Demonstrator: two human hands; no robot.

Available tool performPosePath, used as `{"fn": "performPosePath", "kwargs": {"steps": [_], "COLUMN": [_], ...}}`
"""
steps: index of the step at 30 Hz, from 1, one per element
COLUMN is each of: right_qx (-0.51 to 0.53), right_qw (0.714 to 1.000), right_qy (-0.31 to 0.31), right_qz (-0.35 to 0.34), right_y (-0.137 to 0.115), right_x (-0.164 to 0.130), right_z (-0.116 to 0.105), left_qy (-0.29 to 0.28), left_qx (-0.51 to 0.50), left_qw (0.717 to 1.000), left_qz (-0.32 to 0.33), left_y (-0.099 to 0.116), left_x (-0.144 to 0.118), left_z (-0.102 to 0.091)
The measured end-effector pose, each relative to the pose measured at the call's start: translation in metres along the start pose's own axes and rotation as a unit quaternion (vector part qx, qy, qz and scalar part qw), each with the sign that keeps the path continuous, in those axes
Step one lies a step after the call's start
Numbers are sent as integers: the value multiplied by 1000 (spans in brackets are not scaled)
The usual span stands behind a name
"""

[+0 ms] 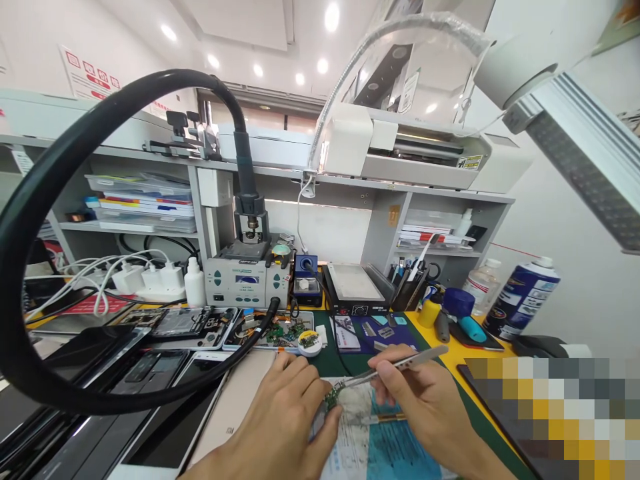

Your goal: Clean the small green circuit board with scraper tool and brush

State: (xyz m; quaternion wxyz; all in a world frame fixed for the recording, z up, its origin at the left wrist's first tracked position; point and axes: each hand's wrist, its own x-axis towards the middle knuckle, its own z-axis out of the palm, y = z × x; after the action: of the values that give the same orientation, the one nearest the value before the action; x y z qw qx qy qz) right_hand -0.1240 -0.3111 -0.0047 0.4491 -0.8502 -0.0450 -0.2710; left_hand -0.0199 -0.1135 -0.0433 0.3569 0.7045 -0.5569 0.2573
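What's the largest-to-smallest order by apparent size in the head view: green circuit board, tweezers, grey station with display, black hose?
1. Black hose
2. Grey station with display
3. Tweezers
4. Green circuit board, partly covered by the left hand

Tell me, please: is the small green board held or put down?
Held: the left hand has the small green board between its thumb and fingers.
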Motion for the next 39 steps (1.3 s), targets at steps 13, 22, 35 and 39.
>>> {"fn": "performPosePath", "kwargs": {"steps": [13, 22, 35, 39], "right_qx": [-127, -178, -185, -186], "right_qw": [974, 961, 961, 959], "right_qy": [7, -23, -35, -31], "right_qz": [-185, -211, -205, -212], "right_y": [-5, -5, -6, -8], "right_x": [-2, -3, -5, -4], "right_z": [11, 10, 10, 10], "left_qy": [34, 43, 44, 43], "left_qx": [20, 26, 27, 32], "left_qw": [999, 999, 998, 998], "left_qz": [4, 10, 25, 32], "left_y": [-1, -1, 0, 0], "left_x": [-2, -4, -2, -2], "left_z": [5, 5, 4, 6]}}
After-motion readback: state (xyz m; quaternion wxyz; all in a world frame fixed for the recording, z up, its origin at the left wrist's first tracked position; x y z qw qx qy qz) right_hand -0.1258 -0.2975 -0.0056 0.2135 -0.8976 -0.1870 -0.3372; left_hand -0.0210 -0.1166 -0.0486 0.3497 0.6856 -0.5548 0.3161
